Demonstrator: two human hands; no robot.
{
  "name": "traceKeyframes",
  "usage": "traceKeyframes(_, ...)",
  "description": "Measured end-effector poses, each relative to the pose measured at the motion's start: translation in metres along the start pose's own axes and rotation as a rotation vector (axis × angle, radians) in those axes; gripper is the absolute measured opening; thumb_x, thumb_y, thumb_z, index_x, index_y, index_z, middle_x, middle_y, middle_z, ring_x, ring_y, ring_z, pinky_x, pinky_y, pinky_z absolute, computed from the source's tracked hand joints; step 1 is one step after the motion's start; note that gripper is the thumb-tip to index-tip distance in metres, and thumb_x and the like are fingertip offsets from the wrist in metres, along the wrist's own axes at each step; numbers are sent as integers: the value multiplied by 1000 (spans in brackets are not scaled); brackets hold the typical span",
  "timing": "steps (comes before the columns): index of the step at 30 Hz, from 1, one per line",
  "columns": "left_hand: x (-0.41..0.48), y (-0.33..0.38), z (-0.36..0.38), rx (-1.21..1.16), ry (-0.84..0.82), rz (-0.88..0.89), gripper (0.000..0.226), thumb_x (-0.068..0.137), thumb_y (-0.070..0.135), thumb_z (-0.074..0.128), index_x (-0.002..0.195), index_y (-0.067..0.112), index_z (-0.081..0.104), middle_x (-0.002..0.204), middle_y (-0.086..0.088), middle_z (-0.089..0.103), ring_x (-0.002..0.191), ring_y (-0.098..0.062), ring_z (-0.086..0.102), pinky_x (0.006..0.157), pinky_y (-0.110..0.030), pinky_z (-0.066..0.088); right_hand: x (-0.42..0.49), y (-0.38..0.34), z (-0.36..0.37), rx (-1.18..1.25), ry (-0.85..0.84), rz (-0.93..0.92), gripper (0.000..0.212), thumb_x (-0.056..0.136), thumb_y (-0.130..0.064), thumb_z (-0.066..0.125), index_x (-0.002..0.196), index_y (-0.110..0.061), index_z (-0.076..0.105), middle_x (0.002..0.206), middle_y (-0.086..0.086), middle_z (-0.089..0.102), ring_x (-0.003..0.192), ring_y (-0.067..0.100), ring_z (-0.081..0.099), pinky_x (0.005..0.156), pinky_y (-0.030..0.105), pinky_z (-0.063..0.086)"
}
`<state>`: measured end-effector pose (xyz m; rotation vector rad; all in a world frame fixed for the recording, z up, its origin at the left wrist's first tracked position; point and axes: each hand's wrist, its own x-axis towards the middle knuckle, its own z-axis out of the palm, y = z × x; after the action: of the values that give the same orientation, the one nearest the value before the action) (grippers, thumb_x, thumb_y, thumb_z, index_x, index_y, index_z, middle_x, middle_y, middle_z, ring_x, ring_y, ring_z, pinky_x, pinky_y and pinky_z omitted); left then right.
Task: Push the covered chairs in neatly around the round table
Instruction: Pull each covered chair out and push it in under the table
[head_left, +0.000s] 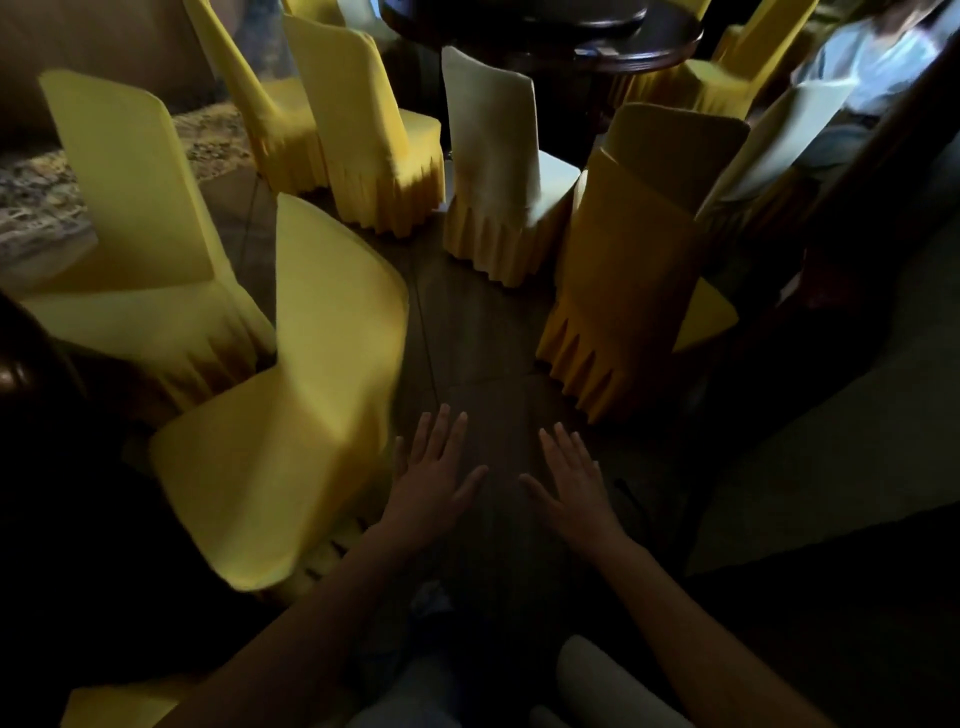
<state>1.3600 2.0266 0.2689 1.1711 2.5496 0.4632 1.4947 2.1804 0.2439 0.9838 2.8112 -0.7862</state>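
Observation:
Several chairs in yellow covers with pleated skirts stand on a dark floor. The nearest chair (291, 415) is at my left, its back rising beside my left hand (434, 480). Another chair (628, 260) stands ahead on the right, back toward me. A paler covered chair (498, 156) faces the dark round table (597, 36) at the top. Both hands are stretched forward, palms down, fingers spread, holding nothing. My right hand (574, 483) hovers over bare floor, apart from every chair.
More yellow chairs (363, 124) crowd the upper left, one (130, 208) at far left near a patterned carpet (41, 197). A seated person in a light shirt (872, 62) is at the upper right beside another chair (727, 78). A dark floor strip (467, 332) runs between chairs.

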Motion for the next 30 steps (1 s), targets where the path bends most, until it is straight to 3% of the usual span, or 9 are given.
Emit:
traceKeyframes(8,127,-39,-50,-4,47,-15,69,95,52,31,148,29,-7,157,6,-17,139,-10,-24,113,-44,-11,141,-44,-34,-49,-28,-110,73,90,-62,33,149,-33,1,158,-6,-11,140,9,-19,114,44,-3)
traceKeyframes(14,178,-68,-79,-10,67,-57,67,96,53,25,146,30,-12,155,6,-20,138,-12,-28,111,-41,-17,216,-76,-44,-58,-64,-206,72,91,-58,36,148,-34,1,158,-6,-11,140,11,-18,115,45,-2)
traceKeyframes(19,220,-95,-91,0,127,-143,67,94,56,23,148,27,-5,151,9,-24,137,-10,-28,109,-41,-18,288,-93,-50,-51,-124,-312,72,91,-58,37,149,-33,3,159,-5,-9,139,11,-17,114,44,-2)
traceKeyframes(27,290,-120,-107,-30,249,-485,66,95,56,23,143,33,-15,147,11,-27,135,-10,-29,111,-42,-15,427,-126,-70,-153,-252,-588,75,85,-67,31,147,-38,-2,154,-14,-16,137,8,-22,111,42,-6)
traceKeyframes(30,312,-113,-119,-77,311,-612,65,96,53,24,146,31,-11,148,12,-25,136,-9,-29,111,-43,-15,472,-143,-84,-171,-306,-742,75,81,-72,24,144,-44,-6,149,-19,-21,138,7,-23,110,40,-8)
